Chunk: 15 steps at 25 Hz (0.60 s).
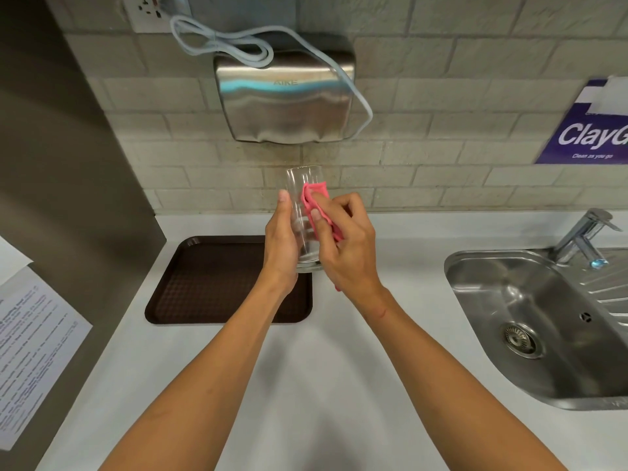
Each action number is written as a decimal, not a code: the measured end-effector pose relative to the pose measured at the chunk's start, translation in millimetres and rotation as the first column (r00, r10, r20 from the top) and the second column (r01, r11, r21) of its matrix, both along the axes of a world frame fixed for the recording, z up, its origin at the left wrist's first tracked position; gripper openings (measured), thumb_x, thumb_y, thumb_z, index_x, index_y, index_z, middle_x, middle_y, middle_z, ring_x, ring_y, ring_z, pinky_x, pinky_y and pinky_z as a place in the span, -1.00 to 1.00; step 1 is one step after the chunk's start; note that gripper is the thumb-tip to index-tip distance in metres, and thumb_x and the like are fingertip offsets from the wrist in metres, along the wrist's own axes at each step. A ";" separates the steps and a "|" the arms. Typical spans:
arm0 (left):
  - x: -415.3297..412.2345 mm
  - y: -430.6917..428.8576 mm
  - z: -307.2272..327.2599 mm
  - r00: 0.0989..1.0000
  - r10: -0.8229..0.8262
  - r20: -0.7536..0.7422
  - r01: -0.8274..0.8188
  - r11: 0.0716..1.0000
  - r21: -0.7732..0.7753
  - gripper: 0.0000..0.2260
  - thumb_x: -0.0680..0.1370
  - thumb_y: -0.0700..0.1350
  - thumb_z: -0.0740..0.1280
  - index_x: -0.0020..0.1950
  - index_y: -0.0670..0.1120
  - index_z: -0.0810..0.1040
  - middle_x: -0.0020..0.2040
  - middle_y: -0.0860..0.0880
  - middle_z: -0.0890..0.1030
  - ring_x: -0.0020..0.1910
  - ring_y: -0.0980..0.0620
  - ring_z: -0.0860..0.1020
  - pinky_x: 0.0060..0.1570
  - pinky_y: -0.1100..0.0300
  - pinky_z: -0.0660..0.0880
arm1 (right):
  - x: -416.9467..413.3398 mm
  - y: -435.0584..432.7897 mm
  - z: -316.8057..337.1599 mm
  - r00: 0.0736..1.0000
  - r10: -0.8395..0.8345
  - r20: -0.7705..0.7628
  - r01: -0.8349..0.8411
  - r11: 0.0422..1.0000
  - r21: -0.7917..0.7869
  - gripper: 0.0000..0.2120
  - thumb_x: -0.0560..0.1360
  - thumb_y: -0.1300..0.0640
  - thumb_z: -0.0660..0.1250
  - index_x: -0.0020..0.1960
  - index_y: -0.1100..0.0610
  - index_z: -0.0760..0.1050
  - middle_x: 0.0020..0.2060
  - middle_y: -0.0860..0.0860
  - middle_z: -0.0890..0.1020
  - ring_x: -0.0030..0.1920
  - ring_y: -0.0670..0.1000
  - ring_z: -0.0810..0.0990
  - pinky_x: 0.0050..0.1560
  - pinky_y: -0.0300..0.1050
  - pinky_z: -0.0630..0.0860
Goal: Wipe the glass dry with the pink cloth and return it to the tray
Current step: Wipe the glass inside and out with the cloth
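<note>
A clear tall glass (300,185) is held upright in the air above the counter, over the right edge of the brown tray (210,280). My left hand (282,243) grips its left side and base. My right hand (343,243) presses a folded pink cloth (314,198) against the glass's right side, thumb on the cloth. The lower part of the glass is partly hidden by my fingers. The tray holds nothing.
A steel sink (530,321) with a tap (584,236) lies at the right. A steel hand dryer (285,96) with a looped cable hangs on the tiled wall behind. A grey panel with paper notices (30,348) stands at the left.
</note>
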<state>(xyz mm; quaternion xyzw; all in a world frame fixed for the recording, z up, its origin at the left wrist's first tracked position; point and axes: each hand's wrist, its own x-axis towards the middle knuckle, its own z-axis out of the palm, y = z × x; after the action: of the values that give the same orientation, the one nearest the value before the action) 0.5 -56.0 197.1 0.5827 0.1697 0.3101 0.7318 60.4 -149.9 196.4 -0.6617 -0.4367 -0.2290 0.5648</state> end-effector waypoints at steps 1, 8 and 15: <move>-0.4 -1.4 1.0 1.000 -0.019 0.014 0.020 1.000 -0.016 -0.47 0.74 0.30 0.04 0.33 0.06 0.70 0.18 -0.08 0.79 0.19 -0.05 0.76 0.09 0.08 0.71 | 2.8 2.1 6.4 0.999 0.000 -0.039 0.000 1.000 0.010 -0.67 0.68 0.13 0.27 0.41 0.14 0.58 -0.06 0.00 0.47 -0.14 -0.23 0.45 -0.13 -0.39 0.49; -0.1 -0.9 7.5 0.995 -0.042 0.090 0.053 0.991 -0.123 -0.46 0.69 0.34 0.07 0.27 0.09 0.73 0.23 -0.15 0.76 0.22 -0.12 0.74 0.20 -0.09 0.67 | 9.5 4.8 23.4 0.937 0.060 -0.344 -0.028 0.995 0.097 -0.70 0.73 0.12 0.25 0.41 0.13 0.59 0.05 0.14 0.65 0.04 -0.10 0.60 0.03 -0.43 0.52; -3.3 4.8 0.3 0.992 -0.058 0.110 0.071 0.990 -0.123 -0.45 0.73 0.32 0.03 0.25 0.11 0.76 0.24 -0.10 0.77 0.27 -0.06 0.73 0.14 0.10 0.68 | -5.1 -2.7 5.8 1.000 0.027 0.005 -0.027 1.000 -0.007 -0.67 0.67 0.18 0.29 0.40 0.18 0.58 -0.07 -0.03 0.46 -0.14 -0.20 0.46 -0.12 -0.38 0.48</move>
<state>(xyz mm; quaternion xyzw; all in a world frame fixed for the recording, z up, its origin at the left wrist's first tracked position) -2.8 -51.3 197.4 0.5231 0.1311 0.3054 0.7848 55.2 -152.7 202.2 -0.6572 -0.4479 -0.2214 0.5644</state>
